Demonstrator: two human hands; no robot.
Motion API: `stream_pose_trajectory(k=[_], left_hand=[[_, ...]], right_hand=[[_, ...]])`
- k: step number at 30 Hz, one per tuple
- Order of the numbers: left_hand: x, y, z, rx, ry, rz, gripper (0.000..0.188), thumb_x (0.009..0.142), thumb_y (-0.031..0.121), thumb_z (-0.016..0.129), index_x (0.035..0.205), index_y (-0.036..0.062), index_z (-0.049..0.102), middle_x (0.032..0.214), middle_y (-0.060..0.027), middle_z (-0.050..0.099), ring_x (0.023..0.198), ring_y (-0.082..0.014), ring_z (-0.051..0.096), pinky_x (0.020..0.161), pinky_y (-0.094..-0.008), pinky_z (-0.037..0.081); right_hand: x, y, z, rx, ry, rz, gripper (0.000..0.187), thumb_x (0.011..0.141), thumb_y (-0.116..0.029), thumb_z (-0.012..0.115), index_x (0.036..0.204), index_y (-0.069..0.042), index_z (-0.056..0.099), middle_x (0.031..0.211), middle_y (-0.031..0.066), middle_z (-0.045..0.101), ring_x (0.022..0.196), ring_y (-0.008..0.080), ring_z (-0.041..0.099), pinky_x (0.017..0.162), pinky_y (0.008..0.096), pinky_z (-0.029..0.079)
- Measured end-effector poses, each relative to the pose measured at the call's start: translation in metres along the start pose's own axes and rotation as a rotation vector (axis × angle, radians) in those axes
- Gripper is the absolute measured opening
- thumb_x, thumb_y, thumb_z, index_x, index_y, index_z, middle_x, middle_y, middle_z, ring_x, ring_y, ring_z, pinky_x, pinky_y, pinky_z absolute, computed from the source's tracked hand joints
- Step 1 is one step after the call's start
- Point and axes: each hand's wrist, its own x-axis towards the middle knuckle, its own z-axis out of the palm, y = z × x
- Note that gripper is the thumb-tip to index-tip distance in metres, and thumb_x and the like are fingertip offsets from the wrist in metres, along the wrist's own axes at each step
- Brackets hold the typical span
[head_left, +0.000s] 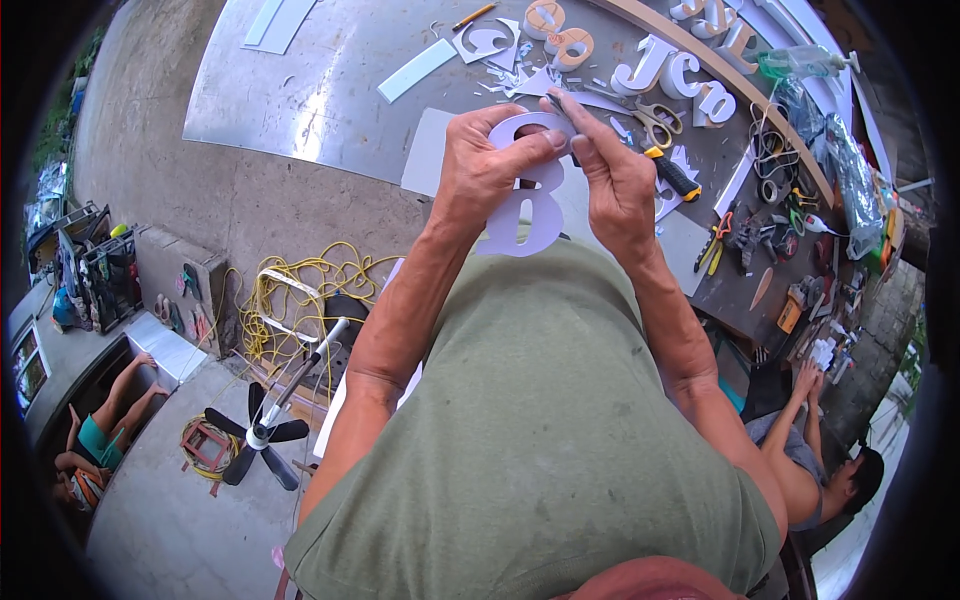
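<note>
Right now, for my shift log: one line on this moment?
left hand: holds white cutout | right hand: small blade at cutout

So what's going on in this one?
A person in a green shirt holds a white cut-out shape like a figure eight up in the left hand, while the right hand works at its top edge with a small blade. Behind lie scissors with pale handles, white cut-out letters and scraps on the grey worktable.

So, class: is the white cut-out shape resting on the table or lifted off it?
Lifted off. The white cut-out shape is held up between the left hand and right hand, above the table.
</note>
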Motion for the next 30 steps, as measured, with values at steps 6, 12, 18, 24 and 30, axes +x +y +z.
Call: stream_pose_trajectory(k=[6,12,18,24,30], left_hand=[[0.0,0.0,-0.005,-0.007,-0.026,-0.103,0.016,0.082,0.012,0.077,0.089,-0.0024,0.074,0.075,-0.0052,0.071,0.065,-0.0077,0.062,0.059,-0.023,0.05],[0.0,-0.005,-0.006,0.029,-0.094,-0.082,0.015,0.083,0.011,0.074,0.089,-0.0022,0.074,0.077,-0.0058,0.072,0.068,-0.0086,0.064,0.061,-0.0239,0.051],[0.0,-0.003,-0.005,0.06,-0.129,-0.091,0.018,0.082,0.015,0.076,0.088,-0.0017,0.074,0.074,-0.0044,0.07,0.066,-0.0081,0.062,0.058,-0.024,0.049],[0.001,-0.002,-0.014,0.111,-0.133,-0.103,0.017,0.082,0.014,0.075,0.088,-0.0024,0.074,0.075,-0.0052,0.071,0.067,-0.0083,0.063,0.059,-0.0243,0.05],[0.001,-0.006,-0.009,0.079,-0.154,-0.055,0.019,0.082,0.016,0.076,0.088,-0.0021,0.074,0.072,-0.0042,0.069,0.061,-0.0072,0.059,0.053,-0.0238,0.046]], right_hand=[[-0.006,0.003,-0.001,-0.001,-0.017,0.013,0.036,0.099,-0.001,0.054,0.135,0.0,0.058,0.129,0.0198,0.065,0.113,0.027,0.068,0.092,0.0334,0.053],[-0.01,0.008,-0.005,0.014,-0.027,-0.074,0.035,0.099,-0.001,0.054,0.133,0.0,0.06,0.13,0.0188,0.065,0.116,0.0263,0.066,0.096,0.0334,0.052],[0.0,0.004,-0.007,0.001,-0.096,-0.04,0.036,0.098,0.0,0.053,0.134,0.0,0.059,0.132,0.0187,0.063,0.122,0.0285,0.062,0.101,0.0352,0.05],[-0.018,0.01,-0.007,-0.029,-0.034,-0.058,0.037,0.097,0.001,0.055,0.134,-0.001,0.059,0.131,0.0181,0.064,0.12,0.0293,0.064,0.097,0.0348,0.052],[-0.012,0.012,-0.004,-0.02,-0.053,-0.086,0.039,0.097,0.004,0.053,0.136,-0.001,0.058,0.133,0.0177,0.063,0.122,0.0301,0.062,0.1,0.0351,0.052]])
